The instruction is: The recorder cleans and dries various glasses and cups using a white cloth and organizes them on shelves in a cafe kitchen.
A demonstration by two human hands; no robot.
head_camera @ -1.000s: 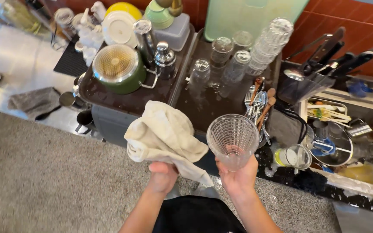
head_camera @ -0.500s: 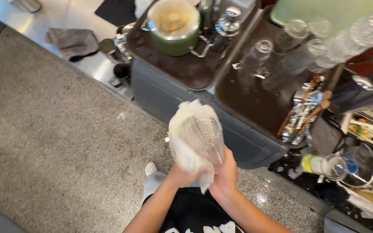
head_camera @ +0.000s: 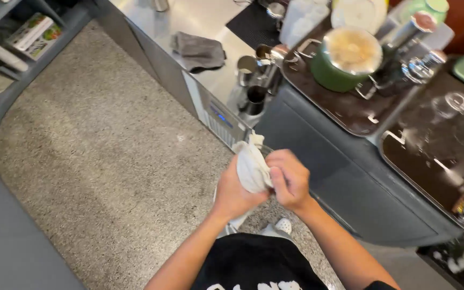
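Clutching a white cloth (head_camera: pixel 252 167) at chest height above the speckled floor (head_camera: pixel 108 177), both the left hand (head_camera: pixel 233 193) and right hand (head_camera: pixel 291 180) are closed round it. A glass seems bundled inside, only a rim edge showing. Squeezing or twisting too hard could crack it, or a loose hold could drop it onto the floor.

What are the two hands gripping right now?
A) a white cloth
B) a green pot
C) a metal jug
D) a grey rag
A: both the left hand and the right hand are closed around a bunched white cloth, held in front of the body above the speckled floor.
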